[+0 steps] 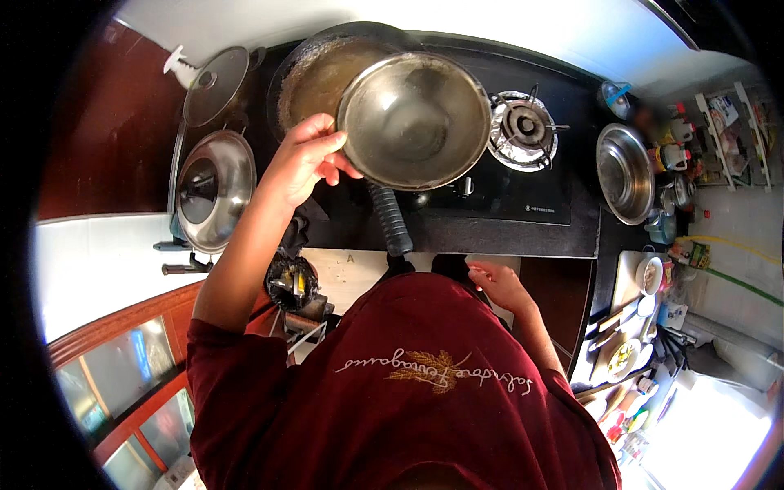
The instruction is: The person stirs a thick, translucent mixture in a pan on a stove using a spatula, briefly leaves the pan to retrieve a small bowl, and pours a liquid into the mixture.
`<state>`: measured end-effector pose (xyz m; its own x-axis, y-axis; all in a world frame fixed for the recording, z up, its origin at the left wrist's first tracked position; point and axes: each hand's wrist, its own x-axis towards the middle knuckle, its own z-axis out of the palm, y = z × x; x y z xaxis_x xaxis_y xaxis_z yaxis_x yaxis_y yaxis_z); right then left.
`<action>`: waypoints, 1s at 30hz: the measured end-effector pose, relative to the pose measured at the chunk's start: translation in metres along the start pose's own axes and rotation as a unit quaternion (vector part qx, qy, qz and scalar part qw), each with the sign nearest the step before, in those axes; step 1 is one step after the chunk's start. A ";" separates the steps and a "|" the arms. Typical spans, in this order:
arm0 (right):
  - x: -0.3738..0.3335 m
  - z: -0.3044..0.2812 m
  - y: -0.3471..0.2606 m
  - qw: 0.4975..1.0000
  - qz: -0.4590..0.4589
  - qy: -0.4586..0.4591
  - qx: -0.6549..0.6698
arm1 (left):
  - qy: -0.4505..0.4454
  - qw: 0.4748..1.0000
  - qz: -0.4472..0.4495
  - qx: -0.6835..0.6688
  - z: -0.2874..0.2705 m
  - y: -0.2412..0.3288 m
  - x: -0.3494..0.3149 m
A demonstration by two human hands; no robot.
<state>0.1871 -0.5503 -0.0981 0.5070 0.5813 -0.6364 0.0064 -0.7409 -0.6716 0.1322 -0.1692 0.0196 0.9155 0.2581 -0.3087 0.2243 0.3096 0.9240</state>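
Silvery metal bowl [400, 159] held up over the stove by the left hand [306, 163]: left rim pinched, thumb laid along the edge, remaining fingers bent beneath, gap narrow. Right hand [496, 286] seen low, close to the front of the counter; fingers loosely curled, and whether anything is held cannot be told.

Counted: one bowl; one dark wok [371, 33] with brownish contents, its ridged black handle [390, 222] pointed toward the body; one exposed burner [525, 126], ringed with foil; two lids at left, one glass lid [224, 72], one domed metal lid [235, 188]; one wide metal basin [625, 175] at right.

Bowl partly overlaps the wok in view; contact cannot be judged. Interior dull, cloudily marked, darker patch at the bottom.
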 end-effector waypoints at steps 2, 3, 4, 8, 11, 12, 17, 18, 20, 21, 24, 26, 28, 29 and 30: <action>0.009 0.000 0.004 1.000 -0.010 0.004 -0.012 | 0.016 1.000 -0.004 -0.021 -0.019 0.000 -0.010; 0.011 -0.003 0.005 1.000 -0.006 0.005 -0.011 | 0.031 0.999 -0.004 -0.025 -0.026 0.001 -0.015; 0.013 -0.004 0.001 1.000 -0.006 0.004 -0.014 | 0.047 0.999 -0.004 -0.027 -0.034 0.002 -0.019; 0.015 -0.006 -0.014 1.000 -0.005 0.002 -0.016 | 0.089 0.996 0.021 -0.020 -0.060 0.008 -0.009; 0.020 0.000 -0.009 1.000 -0.005 -0.007 -0.009 | 0.122 0.992 0.012 -0.034 -0.060 0.003 0.000; 0.019 0.002 -0.007 1.000 -0.006 -0.012 -0.009 | 0.129 0.991 0.009 -0.039 -0.061 -0.002 0.001; 0.017 -0.002 -0.009 1.000 0.002 -0.004 -0.017 | 0.110 0.993 0.003 -0.043 -0.070 -0.010 -0.002; 0.017 -0.002 -0.011 1.000 0.000 -0.001 -0.017 | 0.114 0.993 -0.001 -0.040 -0.072 -0.008 -0.004; 0.019 -0.003 -0.011 1.000 -0.003 0.004 -0.016 | 0.118 0.992 -0.004 -0.032 -0.079 -0.005 -0.004; 0.020 -0.003 -0.010 1.000 -0.005 0.006 -0.014 | 0.120 0.992 -0.003 -0.028 -0.083 -0.003 -0.003; 0.019 0.001 -0.010 1.000 -0.009 0.006 -0.006 | 0.130 0.991 0.007 -0.037 -0.095 -0.007 0.005; 0.018 0.003 -0.011 1.000 -0.008 0.002 -0.003 | 0.123 0.991 0.022 -0.052 -0.092 -0.012 0.014; 0.018 0.004 -0.011 1.000 -0.005 -0.007 -0.005 | 0.132 0.990 0.014 -0.053 -0.086 -0.017 0.019; 0.017 0.004 -0.012 1.000 -0.005 -0.005 -0.012 | 0.127 0.991 0.011 -0.051 -0.084 -0.020 0.020; 0.017 0.003 -0.013 1.000 -0.006 -0.004 -0.019 | 0.122 0.991 0.009 -0.049 -0.084 -0.022 0.021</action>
<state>0.1927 -0.5296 -0.1008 0.5002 0.5928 -0.6312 0.0454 -0.7459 -0.6646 0.1183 -0.0941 -0.0256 0.8082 0.4740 -0.3494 0.1643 0.3883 0.9068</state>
